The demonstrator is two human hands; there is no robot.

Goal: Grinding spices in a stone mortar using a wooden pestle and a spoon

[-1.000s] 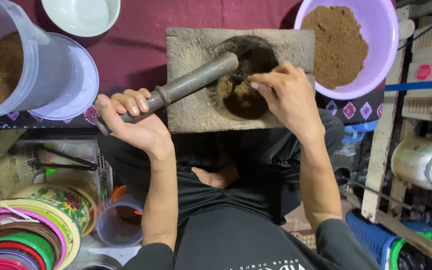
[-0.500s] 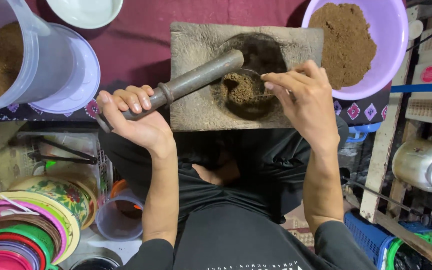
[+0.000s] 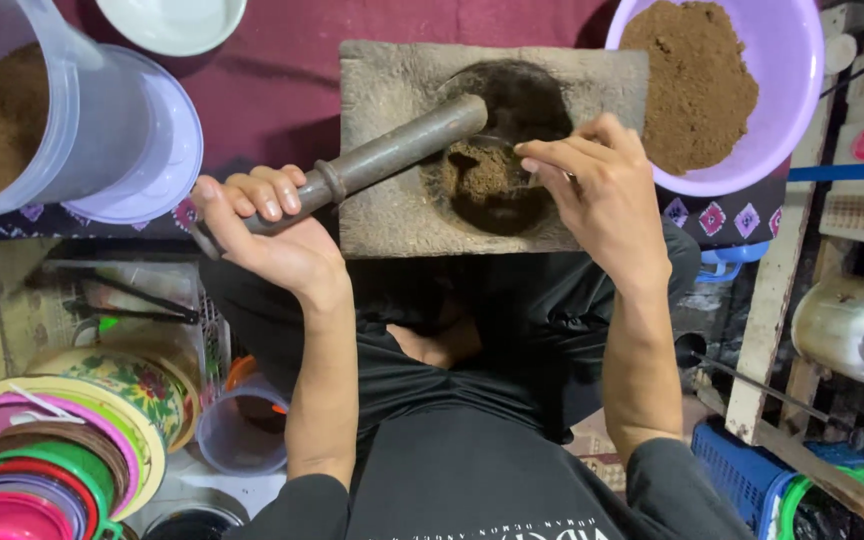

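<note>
- Head view: a rectangular grey stone mortar [image 3: 392, 205], rough in texture, is set on the maroon cloth-covered surface [image 3: 282, 90]; its round dark hollow contains a mound of coarse brown powder [image 3: 480, 170].
- A cylindrical grey pestle [image 3: 377, 160] is laid slanting across the mortar, its far end at the hollow's rim; its near end is gripped in the closed left hand [image 3: 267, 235].
- The right hand [image 3: 597, 195] is held over the hollow, fingers pinched narrowly on a thin metal utensil, mostly hidden.
- A lilac plastic bowl [image 3: 787, 110], upper right, is heaped with brown powder.
- A translucent tub [image 3: 82, 110], upper left, holds brown granules.
- A white bowl [image 3: 172, 20] is seen at the top edge.
</note>
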